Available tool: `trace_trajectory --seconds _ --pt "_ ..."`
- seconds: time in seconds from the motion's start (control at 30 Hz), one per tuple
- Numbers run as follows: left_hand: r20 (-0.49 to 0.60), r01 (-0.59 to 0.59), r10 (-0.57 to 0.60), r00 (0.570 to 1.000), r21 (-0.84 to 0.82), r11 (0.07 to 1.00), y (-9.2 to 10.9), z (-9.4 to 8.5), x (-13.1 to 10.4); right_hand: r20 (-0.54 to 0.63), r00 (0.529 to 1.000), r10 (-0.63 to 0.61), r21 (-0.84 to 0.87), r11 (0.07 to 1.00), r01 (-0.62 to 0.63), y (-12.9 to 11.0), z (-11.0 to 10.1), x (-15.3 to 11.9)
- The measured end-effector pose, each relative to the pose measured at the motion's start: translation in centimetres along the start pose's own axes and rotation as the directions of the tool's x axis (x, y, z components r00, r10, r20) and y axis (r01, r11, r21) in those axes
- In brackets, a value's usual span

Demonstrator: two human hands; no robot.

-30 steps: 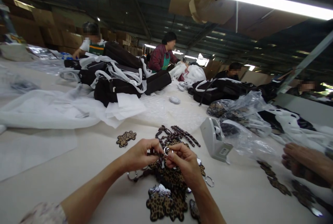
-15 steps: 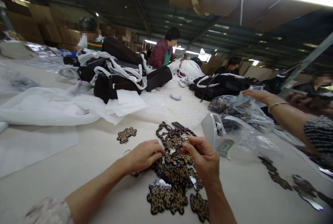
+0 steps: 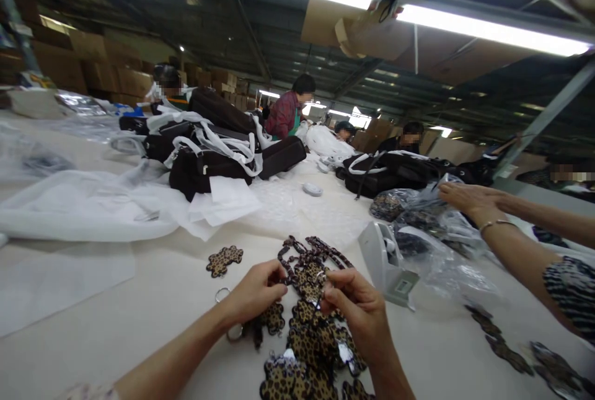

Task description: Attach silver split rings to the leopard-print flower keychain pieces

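Note:
My left hand (image 3: pixel 258 291) is closed in a pinch at the left edge of a pile of leopard-print, scallop-edged charms (image 3: pixel 313 338); what its fingertips hold is too small to make out. My right hand (image 3: pixel 360 304) pinches a small metal ring (image 3: pixel 320 275) above the pile. Dark braided cords (image 3: pixel 328 251) lie at the far end of the pile, just beyond my fingers. Below my left hand rests another leopard-print charm (image 3: pixel 273 318), near a key ring (image 3: pixel 235 332). A separate leopard-print charm (image 3: pixel 224 261) lies farther left on the table.
A white tape dispenser-like device (image 3: pixel 388 263) stands right of the pile. Behind it, a co-worker's hands (image 3: pixel 469 198) press on clear plastic bags (image 3: pixel 437 232). Black bags with white straps (image 3: pixel 214 161) lie farther back. White sheets (image 3: pixel 83 208) cover the left; more charms (image 3: pixel 499 341) lie right.
The view has tilted upward, so the table sits lower. Both my hands stay near the pile, the left lifted slightly off the charm below it. The co-worker's second hand has joined the first at the plastic bag.

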State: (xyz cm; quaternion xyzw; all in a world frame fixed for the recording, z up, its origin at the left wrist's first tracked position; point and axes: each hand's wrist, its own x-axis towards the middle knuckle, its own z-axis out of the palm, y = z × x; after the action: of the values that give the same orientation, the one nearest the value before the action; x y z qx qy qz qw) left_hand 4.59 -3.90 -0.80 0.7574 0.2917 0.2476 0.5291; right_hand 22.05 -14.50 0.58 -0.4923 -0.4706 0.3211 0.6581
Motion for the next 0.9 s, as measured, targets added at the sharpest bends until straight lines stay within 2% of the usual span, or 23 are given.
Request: trace_trajectory --seconds 0.07,0.13,0.33,0.47,0.77,0.9 --pt "0.053 0.033 -0.018 0.998 -0.301 0.953 0.7 -0.2 -0.3 0.082 0.993 0.080 0.016 0.997 -0.082 0.3 0.5 -0.1" --pt "0.077 0.034 -0.001 0.997 -0.426 0.904 1.2 -0.1 -0.6 0.141 0.981 0.136 0.033 0.989 -0.142 0.5 1.0 -0.3" --pt "0.088 0.038 -0.001 0.996 -0.426 0.904 1.8 0.1 -1.1 0.197 0.963 0.185 0.062 0.978 -0.200 0.8 2.0 -0.6" --pt "0.118 0.051 0.004 0.993 -0.460 0.886 2.0 0.0 -1.2 0.194 0.960 0.203 0.071 0.973 -0.220 1.1 1.9 -0.5" --pt "0.109 0.062 -0.002 0.994 -0.551 0.832 2.0 0.0 -1.3 0.193 0.952 0.238 0.047 0.967 -0.251 0.9 1.7 -0.6" --pt "0.119 0.041 0.023 0.993 -0.513 0.858 2.0 -0.2 -1.3 0.196 0.950 0.241 0.067 0.964 -0.258 1.0 1.9 -0.5"
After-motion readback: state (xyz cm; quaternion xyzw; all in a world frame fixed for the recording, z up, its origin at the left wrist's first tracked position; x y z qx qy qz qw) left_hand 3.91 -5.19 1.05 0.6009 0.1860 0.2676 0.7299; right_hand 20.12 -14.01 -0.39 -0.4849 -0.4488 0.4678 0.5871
